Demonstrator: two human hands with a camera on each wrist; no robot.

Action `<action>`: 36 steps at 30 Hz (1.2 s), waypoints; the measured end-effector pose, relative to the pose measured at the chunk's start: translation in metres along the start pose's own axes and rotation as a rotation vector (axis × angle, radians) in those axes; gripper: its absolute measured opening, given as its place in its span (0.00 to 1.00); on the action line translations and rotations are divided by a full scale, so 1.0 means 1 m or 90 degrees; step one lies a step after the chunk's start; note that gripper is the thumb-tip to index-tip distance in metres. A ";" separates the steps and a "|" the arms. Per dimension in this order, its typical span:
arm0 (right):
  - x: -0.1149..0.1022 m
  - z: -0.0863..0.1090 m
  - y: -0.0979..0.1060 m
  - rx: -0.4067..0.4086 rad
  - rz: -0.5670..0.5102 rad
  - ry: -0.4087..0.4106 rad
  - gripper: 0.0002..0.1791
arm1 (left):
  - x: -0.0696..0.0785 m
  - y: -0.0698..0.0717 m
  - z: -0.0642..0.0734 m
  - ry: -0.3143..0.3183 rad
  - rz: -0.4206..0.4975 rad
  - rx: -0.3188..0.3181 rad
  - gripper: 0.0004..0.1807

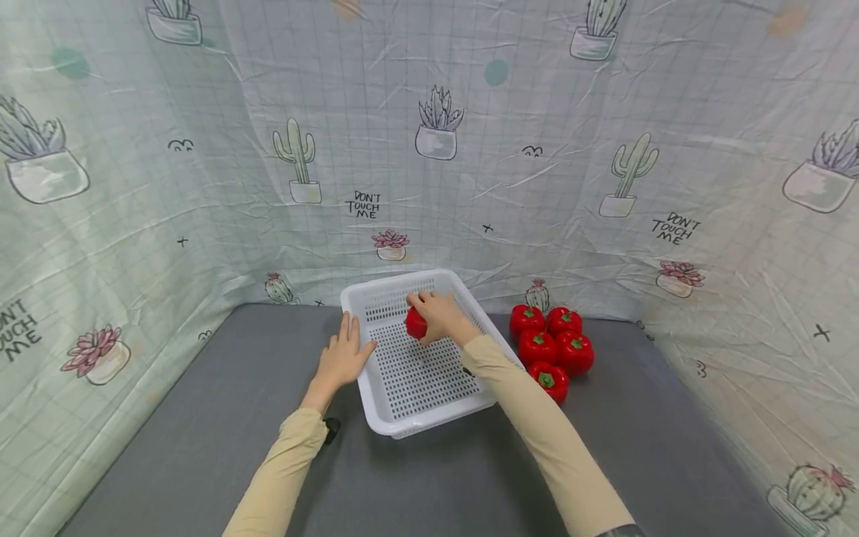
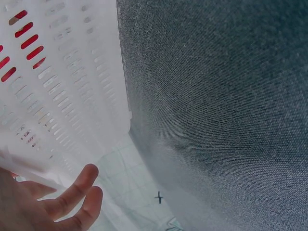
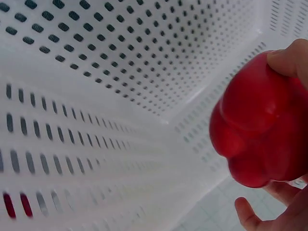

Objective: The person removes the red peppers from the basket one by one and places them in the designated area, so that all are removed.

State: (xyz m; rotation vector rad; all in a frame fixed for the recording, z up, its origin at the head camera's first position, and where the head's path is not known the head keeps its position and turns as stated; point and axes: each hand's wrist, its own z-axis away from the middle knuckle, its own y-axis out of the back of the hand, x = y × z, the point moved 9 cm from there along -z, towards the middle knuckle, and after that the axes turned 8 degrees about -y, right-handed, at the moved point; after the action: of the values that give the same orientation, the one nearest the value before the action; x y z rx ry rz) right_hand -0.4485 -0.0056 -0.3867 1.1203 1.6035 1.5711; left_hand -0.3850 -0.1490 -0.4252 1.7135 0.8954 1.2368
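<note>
A red bell pepper (image 1: 416, 323) is held by my right hand (image 1: 438, 313) inside the white plastic basket (image 1: 376, 430), over its far half. The right wrist view shows the bell pepper (image 3: 262, 125) large, with the thumb on its upper side and other fingers below it. At the basket's left rim, my left hand (image 1: 344, 356) rests with fingers extended and the thumb reaching over the edge. From the left wrist, those fingers (image 2: 77, 197) show outside the perforated wall (image 2: 72, 86), part of the hand being cut off.
Several red bell peppers (image 1: 537, 348) stand grouped just right of the basket, most with green stems up. My right forearm passes over the basket's right rim, close to the nearest pepper. A patterned cloth (image 1: 463, 194) hangs behind the dark grey table (image 1: 201, 447).
</note>
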 end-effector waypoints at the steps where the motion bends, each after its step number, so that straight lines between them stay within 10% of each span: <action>1: 0.000 0.001 0.003 -0.002 -0.003 0.005 0.45 | 0.000 0.000 0.000 0.001 0.000 -0.001 0.39; 22: 0.014 0.054 0.077 0.044 -0.123 0.053 0.41 | -0.008 -0.002 -0.002 0.009 0.009 0.002 0.40; 36: 0.033 0.095 0.092 0.097 -0.130 0.042 0.37 | -0.008 0.000 -0.004 0.007 0.011 0.005 0.40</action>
State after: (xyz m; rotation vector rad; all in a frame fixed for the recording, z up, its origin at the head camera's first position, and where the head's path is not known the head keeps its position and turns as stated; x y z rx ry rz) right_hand -0.3661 0.0604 -0.3007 0.9549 1.8444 1.3845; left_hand -0.3913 -0.1557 -0.4273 1.7258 0.8952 1.2554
